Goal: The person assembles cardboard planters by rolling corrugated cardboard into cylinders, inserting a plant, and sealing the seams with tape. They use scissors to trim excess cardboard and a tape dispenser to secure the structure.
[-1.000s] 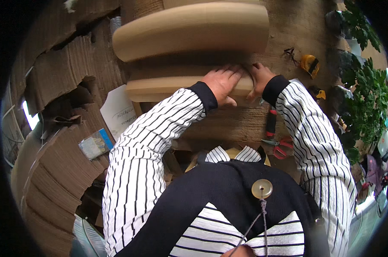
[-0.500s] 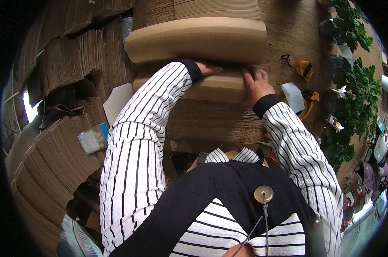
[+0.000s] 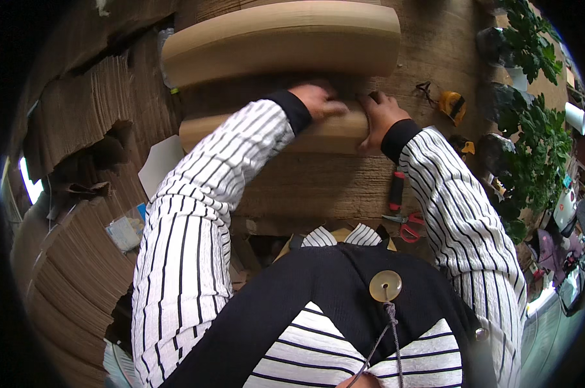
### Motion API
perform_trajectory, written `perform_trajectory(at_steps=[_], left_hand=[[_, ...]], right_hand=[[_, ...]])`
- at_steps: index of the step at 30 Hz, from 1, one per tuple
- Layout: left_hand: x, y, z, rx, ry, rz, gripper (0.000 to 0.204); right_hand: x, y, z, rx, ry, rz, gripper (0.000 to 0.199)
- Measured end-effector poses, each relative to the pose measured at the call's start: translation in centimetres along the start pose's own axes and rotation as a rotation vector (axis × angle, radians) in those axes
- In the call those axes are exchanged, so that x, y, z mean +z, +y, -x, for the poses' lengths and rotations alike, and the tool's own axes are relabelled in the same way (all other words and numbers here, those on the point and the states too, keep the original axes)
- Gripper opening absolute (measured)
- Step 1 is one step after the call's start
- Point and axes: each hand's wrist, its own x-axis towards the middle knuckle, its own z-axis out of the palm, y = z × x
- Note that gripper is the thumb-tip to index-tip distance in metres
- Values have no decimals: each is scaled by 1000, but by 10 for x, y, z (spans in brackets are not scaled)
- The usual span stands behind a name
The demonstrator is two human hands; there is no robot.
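Note:
A bundle of brown cardboard sheets [image 3: 202,132] lies crosswise in front of me. At its right end is my right hand [image 3: 383,119], with the thumb on the near side and the fingers over the far side, gripping it. My left hand [image 3: 317,101], somewhat blurred, is over the bundle's far upper edge with its fingers stretched out and apart, holding nothing that I can see. Beyond both hands lies a second, larger brown cardboard bundle [image 3: 279,48], separated from the near one by a dark gap. My left forearm hides part of the near bundle.
Red-handled scissors [image 3: 411,227] and a red-and-black handle [image 3: 396,191] lie near my right forearm. A yellow tape measure [image 3: 452,107] sits farther right on the wooden tabletop [image 3: 305,187], beside leafy plants [image 3: 531,136]. Tall cardboard stacks [image 3: 79,258] line the left.
The gap between the two bundles has widened. My left hand has come out of the gap to above the near bundle. My right hand stays at its right end.

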Motion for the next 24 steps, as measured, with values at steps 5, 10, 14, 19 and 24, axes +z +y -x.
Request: perform_trajectory(at_steps=[5,10,14,19,24], left_hand=[[-4,53,-1,75,-145,-249,95],[-3,34,-25,149,-110,-38,108],[6,19,-27,101,-144,-3,113],[-20,40,-31,92,-238,1,110],[2,26,-30,-5,-198,26,111]], right_hand=[[3,20,-25,-80,-6,-57,113],[11,34,-32,-170,108,-236,116],[99,49,20,84,517,-613,115],[132,46,-1,-94,287,-1687,111],[138,57,14,-147,300,-1461,96]])
